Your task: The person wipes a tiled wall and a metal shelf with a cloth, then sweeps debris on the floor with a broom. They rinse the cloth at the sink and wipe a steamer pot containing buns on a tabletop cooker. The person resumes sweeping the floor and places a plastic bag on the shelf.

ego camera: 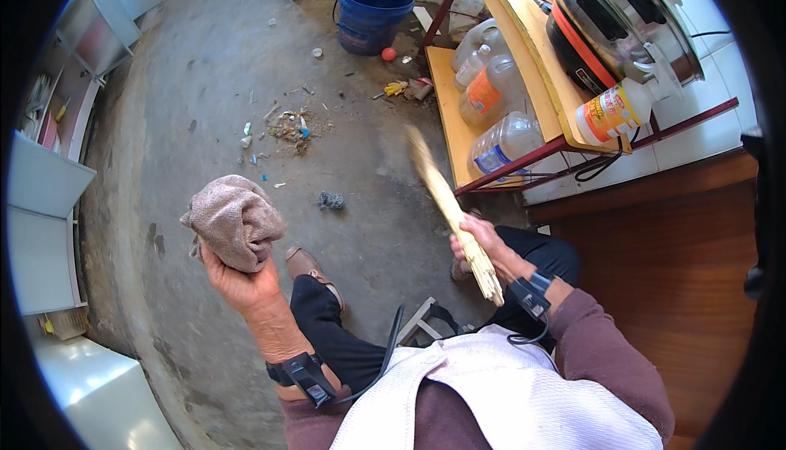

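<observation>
A crumpled brownish-grey cloth (236,223) rests bunched in my left hand (245,284), raised above the floor on the left. My right hand (482,238) grips a short straw hand broom (451,204) by its bundled stalks. Its far bristle end is blurred and points toward the shelf. Beyond my feet lies a small pile of swept debris (295,130), with loose scraps around it. Closer to me, a grey steel-wool-like scouring pad (331,200) lies on the concrete floor (209,112).
A dark blue bucket (373,17) stands by the tiled wall, near a red ball (389,54). To the right, a wooden shelf (522,38) with a red metal frame holds plastic bottles (506,143) and a cooking pot (577,51). Cabinets with open doors (49,186) line the left.
</observation>
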`<state>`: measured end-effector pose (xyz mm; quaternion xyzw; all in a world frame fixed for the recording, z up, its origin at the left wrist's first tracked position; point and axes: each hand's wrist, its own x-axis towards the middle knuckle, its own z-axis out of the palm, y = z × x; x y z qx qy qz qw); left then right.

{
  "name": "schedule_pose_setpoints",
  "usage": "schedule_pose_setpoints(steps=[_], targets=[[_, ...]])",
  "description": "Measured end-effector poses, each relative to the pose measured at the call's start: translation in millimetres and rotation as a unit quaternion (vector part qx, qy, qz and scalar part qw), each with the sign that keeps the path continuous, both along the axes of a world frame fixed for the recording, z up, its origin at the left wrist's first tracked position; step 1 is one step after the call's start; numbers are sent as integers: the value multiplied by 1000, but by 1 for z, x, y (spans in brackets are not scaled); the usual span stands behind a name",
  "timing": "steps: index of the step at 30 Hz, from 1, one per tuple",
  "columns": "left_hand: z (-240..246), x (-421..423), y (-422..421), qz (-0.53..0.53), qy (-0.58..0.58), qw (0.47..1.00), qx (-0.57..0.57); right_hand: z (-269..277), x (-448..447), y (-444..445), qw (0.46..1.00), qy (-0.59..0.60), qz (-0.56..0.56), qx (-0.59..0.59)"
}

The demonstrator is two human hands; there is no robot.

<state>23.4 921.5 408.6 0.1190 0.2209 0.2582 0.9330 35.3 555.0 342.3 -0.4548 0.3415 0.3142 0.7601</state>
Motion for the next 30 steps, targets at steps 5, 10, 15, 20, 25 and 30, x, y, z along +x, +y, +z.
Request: schedule_pose_setpoints(steps=[5,10,15,20,25,30], targets=[[3,4,-6,7,19,1000,7,-23,-20,31,995,35,96,4],[-2,1,-2,18,10,1000,-8,-28,12,30,993,-108,25,-43],[-12,1,1,-15,-21,1000,-7,-102,39,22,972,-155,-29,-174],[-16,2,3,-31,-19,999,22,-214,96,76,825,-257,-118,-489],[-12,4,-1,-31,10,999,40,-190,141,72,922,-224,-75,-307],[-6,8,-7,-30,34,998,48,-113,131,3,976,-193,-11,-97]])
